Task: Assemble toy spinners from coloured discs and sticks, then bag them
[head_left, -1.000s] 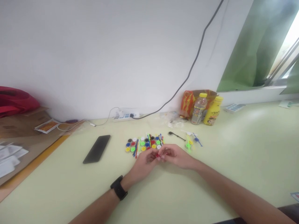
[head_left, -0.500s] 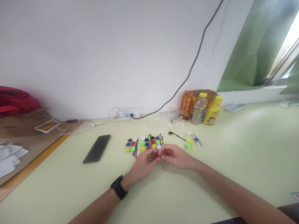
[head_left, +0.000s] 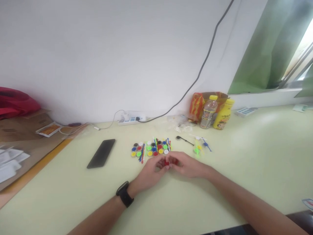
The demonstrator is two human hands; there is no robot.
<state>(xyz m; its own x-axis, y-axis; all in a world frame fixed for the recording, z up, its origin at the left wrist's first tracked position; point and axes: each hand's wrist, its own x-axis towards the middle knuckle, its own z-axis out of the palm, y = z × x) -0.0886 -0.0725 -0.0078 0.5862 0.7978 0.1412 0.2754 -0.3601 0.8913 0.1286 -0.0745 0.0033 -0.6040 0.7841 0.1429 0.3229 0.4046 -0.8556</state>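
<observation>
My left hand (head_left: 150, 173) and my right hand (head_left: 187, 165) meet fingertip to fingertip on the pale green table (head_left: 220, 182), both pinched on a small red plastic piece (head_left: 167, 162). A black watch (head_left: 124, 194) is on my left wrist. Just beyond the fingers lies a cluster of small coloured plastic discs and thin sticks (head_left: 151, 149). To the right of it lie a black stick with a round end (head_left: 184, 140) and a few green, yellow and blue pieces (head_left: 200, 147).
A black phone (head_left: 101, 157) lies to the left. A power strip (head_left: 129, 120) with cables sits by the wall. Two yellow-capped bottles (head_left: 216, 114) and an orange bag (head_left: 197, 106) stand at the back right. Cardboard and papers (head_left: 19, 147) cover the left edge.
Both hands stay together on the red piece with only small finger movement. The camera has tilted slightly, so the scene sits a little higher in view.
</observation>
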